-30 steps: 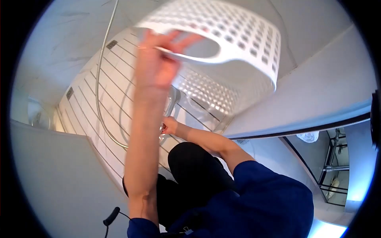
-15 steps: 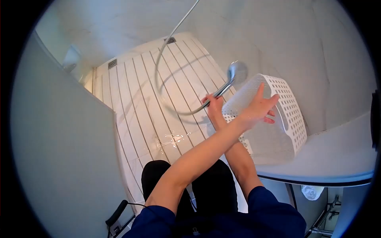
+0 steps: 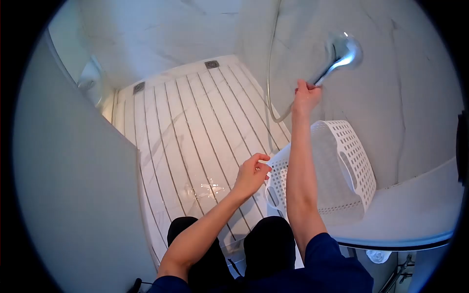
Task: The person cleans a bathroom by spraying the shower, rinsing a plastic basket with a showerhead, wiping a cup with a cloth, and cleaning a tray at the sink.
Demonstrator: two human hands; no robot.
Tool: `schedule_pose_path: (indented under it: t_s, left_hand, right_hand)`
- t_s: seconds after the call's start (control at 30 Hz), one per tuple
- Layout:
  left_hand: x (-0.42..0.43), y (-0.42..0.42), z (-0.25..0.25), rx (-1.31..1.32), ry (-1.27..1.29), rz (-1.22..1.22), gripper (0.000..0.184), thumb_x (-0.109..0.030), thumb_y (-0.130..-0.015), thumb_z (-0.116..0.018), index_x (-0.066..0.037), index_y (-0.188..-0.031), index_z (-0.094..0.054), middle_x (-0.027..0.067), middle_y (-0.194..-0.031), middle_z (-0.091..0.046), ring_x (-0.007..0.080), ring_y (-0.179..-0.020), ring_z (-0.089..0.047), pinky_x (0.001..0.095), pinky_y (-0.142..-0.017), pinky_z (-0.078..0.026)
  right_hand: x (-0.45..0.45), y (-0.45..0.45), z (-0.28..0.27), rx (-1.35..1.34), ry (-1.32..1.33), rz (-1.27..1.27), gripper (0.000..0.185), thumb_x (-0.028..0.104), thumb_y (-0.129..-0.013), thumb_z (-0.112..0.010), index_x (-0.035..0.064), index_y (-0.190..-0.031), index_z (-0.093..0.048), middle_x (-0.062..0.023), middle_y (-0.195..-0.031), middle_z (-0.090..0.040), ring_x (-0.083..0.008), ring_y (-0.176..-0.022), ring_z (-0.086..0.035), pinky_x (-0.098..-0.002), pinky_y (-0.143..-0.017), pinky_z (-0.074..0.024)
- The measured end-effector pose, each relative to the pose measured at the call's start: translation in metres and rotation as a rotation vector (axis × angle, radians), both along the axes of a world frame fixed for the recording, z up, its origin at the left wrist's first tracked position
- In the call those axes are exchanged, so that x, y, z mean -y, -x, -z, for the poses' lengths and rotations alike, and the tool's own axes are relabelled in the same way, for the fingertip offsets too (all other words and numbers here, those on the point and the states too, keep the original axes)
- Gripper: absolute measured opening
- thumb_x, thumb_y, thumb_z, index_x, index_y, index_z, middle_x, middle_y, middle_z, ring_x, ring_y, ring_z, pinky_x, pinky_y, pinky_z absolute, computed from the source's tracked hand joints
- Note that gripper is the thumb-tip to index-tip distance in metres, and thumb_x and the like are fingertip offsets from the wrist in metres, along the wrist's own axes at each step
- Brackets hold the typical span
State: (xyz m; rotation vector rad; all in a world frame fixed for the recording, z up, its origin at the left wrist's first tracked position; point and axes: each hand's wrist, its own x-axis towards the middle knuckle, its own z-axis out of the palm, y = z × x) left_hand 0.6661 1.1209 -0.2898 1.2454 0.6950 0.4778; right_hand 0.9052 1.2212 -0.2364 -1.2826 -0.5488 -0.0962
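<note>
My right hand (image 3: 307, 96) is wrapped round the handle of a chrome shower head (image 3: 346, 51), raised in front of the grey wall. A thin hose (image 3: 269, 73) loops down behind that hand. The white plastic basket (image 3: 359, 151), with square holes and oval handle openings, stands at the right, partly hidden behind my right forearm. Beside the basket's left edge is my left hand (image 3: 252, 177), fingers bent and apart with nothing seen in them. Whether its fingertips touch the basket I cannot tell.
Wet white floor slats (image 3: 195, 132) lie ahead, with a drain cover (image 3: 211, 64) at the back. A pale panel (image 3: 73, 171) borders the left. Behind the basket rises the grey wall (image 3: 420, 88); a dark-edged ledge (image 3: 405, 229) lies at the lower right.
My right hand has lifted the shower head up and to the right, and the hose has followed. My left hand has moved from over the basket to its left side, uncrossing my arms.
</note>
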Motion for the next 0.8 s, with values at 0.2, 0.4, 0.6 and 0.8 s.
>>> schedule_pose_path:
  t_s: [0.2,0.4,0.6,0.8]
  left_hand:
    - [-0.001,0.004,-0.012,0.117,-0.008,-0.028,0.021,-0.013,-0.086,-0.051,-0.004,-0.104,-0.055,0.0050,-0.085,-0.062,0.0108,-0.068,-0.058,0.0244,-0.059,-0.046]
    - [0.009,0.016,-0.020,0.032,-0.443,-0.019,0.015,-0.009,-0.083,-0.053,0.001,-0.094,-0.058,0.0088,-0.074,-0.061,0.0127,-0.065,-0.058,0.0275,-0.059,-0.046]
    - [-0.001,0.012,-0.011,0.042,-0.542,-0.118,0.013,-0.007,-0.084,-0.052,0.001,-0.092,-0.058,0.0111,-0.070,-0.061,0.0175,-0.063,-0.058,0.0291,-0.061,-0.046]
    - [-0.002,0.019,-0.027,0.095,-0.423,-0.160,0.016,-0.008,-0.086,-0.051,0.001,-0.098,-0.057,0.0135,-0.075,-0.061,0.0176,-0.066,-0.060,0.0286,-0.065,-0.048]
  right_hand:
    - [0.012,0.033,0.043,-0.369,-0.027,-0.255,0.015,-0.001,-0.068,-0.057,0.0035,-0.072,-0.044,-0.0070,-0.057,-0.049,-0.0139,-0.041,-0.046,-0.0286,-0.037,-0.0389]
    - [0.001,0.088,0.150,-0.244,0.523,-0.786,0.011,0.003,-0.066,-0.060,0.0027,-0.065,-0.049,-0.0067,-0.054,-0.051,-0.0163,-0.038,-0.047,-0.0287,-0.036,-0.0384]
    - [0.017,0.179,0.188,0.654,0.775,-1.081,0.015,0.006,-0.060,-0.058,0.0029,-0.072,-0.050,-0.0136,-0.060,-0.055,-0.0306,-0.060,-0.056,-0.0377,-0.056,-0.0425]
    - [-0.029,0.172,0.191,0.554,0.712,-0.657,0.013,0.008,-0.063,-0.056,0.0041,-0.074,-0.051,-0.0169,-0.065,-0.059,-0.0376,-0.065,-0.058,-0.0450,-0.059,-0.0442]
